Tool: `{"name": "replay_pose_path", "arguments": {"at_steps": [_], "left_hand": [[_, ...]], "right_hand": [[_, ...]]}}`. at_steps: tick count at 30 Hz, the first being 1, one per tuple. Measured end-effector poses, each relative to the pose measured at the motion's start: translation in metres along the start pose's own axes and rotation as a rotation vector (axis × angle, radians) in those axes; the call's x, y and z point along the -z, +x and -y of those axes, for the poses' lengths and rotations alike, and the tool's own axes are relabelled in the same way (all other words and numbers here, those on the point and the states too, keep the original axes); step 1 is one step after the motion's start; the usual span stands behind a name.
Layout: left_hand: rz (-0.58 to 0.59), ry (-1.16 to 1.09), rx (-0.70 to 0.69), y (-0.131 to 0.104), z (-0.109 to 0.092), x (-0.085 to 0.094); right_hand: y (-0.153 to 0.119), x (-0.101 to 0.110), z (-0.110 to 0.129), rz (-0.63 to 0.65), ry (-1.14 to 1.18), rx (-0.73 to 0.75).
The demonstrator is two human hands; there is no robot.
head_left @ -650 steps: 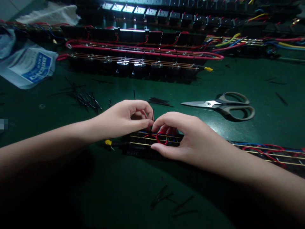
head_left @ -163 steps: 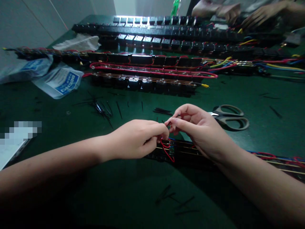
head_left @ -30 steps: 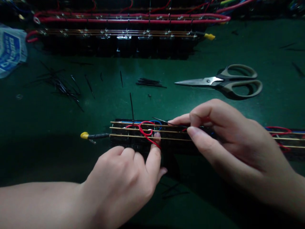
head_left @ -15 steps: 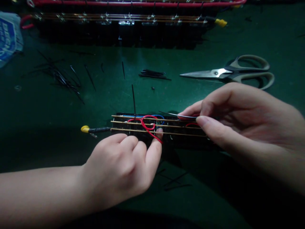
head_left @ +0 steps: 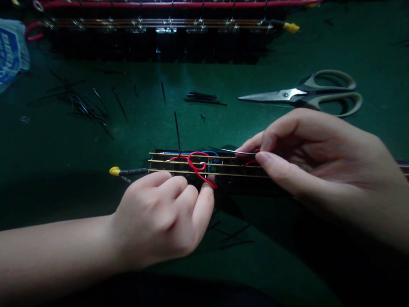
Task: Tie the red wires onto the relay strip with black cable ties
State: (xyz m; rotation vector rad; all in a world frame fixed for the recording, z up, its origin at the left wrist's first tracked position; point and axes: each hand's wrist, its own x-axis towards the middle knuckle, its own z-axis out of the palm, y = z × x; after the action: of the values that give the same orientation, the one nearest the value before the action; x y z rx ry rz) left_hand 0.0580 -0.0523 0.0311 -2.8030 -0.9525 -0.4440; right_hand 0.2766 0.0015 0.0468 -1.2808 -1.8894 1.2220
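A narrow black assembly with brass-coloured rods lies across the middle of the head view. My left hand is curled at its near edge, its fingers hidden underneath and one fingertip pressing beside the looped red wire. My right hand pinches a thin black cable tie between thumb and finger, its free end pointing left above the rods. Another cable tie stands up from the assembly, by the blue wire. A black lead with a yellow tip sticks out at the left end.
Scissors lie behind my right hand. Loose black cable ties and a small bundle of ties are scattered on the green table. A larger assembly with a red cable spans the back. A blue-white bag is at left.
The view has shifted slightly. My right hand, with the cable tie in it, appears a little further left; my left hand keeps its place on the assembly.
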Motion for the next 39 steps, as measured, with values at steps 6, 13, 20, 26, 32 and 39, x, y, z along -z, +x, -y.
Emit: {"name": "replay_pose_path", "arguments": {"at_steps": [6, 13, 20, 26, 32, 39], "left_hand": [[-0.064, -0.004, -0.031, -0.0007, 0.0015, -0.0038], [-0.053, -0.021, -0.059, -0.0004, 0.0050, -0.0040], [-0.027, -0.019, -0.066, -0.0005, 0.0061, -0.0018], [-0.054, -0.014, -0.082, -0.0027, 0.0064, -0.0024], [-0.061, -0.031, -0.067, -0.0025, 0.0054, -0.0035], [-0.049, -0.031, -0.061, -0.0014, 0.0049, -0.0028]], "right_hand": [[0.0012, 0.0016, 0.0009, 0.004, -0.024, 0.023], [0.0011, 0.0019, 0.0012, 0.013, -0.054, 0.029], [0.0019, 0.0019, -0.0004, 0.025, -0.021, 0.013], [0.0019, 0.0018, -0.0003, 0.027, -0.008, -0.002], [0.0019, 0.0043, -0.0010, 0.054, -0.027, 0.017], [0.0039, 0.0035, 0.0007, 0.056, -0.028, 0.010]]}}
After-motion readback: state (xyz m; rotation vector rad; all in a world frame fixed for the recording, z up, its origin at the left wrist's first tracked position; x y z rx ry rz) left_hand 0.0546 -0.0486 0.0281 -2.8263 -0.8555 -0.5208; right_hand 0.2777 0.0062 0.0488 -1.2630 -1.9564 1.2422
